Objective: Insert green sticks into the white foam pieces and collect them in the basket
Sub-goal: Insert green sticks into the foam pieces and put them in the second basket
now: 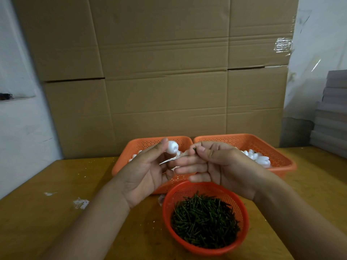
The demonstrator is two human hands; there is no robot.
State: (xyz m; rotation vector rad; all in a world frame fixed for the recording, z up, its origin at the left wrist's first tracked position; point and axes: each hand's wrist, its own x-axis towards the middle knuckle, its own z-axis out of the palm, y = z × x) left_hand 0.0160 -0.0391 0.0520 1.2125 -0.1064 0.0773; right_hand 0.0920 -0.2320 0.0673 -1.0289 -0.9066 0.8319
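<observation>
One foam piece point(172, 147) in left fingers point(159, 147), one green stick point(195, 149) pinched in right fingers point(201, 150).

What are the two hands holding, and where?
Left hand pinches a white foam piece by its side at the fingertips. Right hand pinches a green stick near its top.

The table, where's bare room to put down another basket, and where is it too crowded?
Bare wood lies on the table left of the round basket of green sticks, past a few white scraps, and at the right edge beyond the right orange basket. The middle is crowded: both orange baskets, the left one included, the round basket, both hands above.
</observation>
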